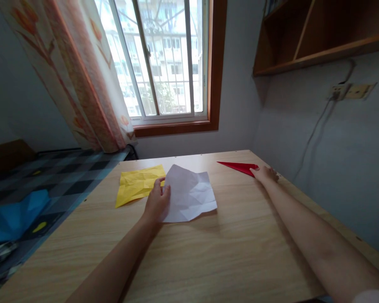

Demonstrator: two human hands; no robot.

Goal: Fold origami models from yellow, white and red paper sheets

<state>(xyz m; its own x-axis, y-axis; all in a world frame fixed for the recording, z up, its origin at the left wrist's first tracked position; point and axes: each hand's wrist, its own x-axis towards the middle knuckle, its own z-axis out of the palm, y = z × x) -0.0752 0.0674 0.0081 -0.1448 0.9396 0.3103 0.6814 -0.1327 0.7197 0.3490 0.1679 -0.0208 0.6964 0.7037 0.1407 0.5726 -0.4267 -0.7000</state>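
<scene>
On a pale wooden desk (227,252) under a window, a creased yellow paper square (137,184) lies farthest left. Just beside it, the left hand (157,202) pinches the edge of a crumpled white paper sheet (191,193). Well apart, far right, the right hand (265,173) rests its fingertips on a folded red paper triangle (238,166), fingers loosely extended.

Wooden table (227,252), light grain, set against the wall. Three papers lie on it — a creased yellow sheet (137,184) far left, a creased white sheet (191,194) just beside it, a red folded triangle (238,167) far right, well apart.
</scene>
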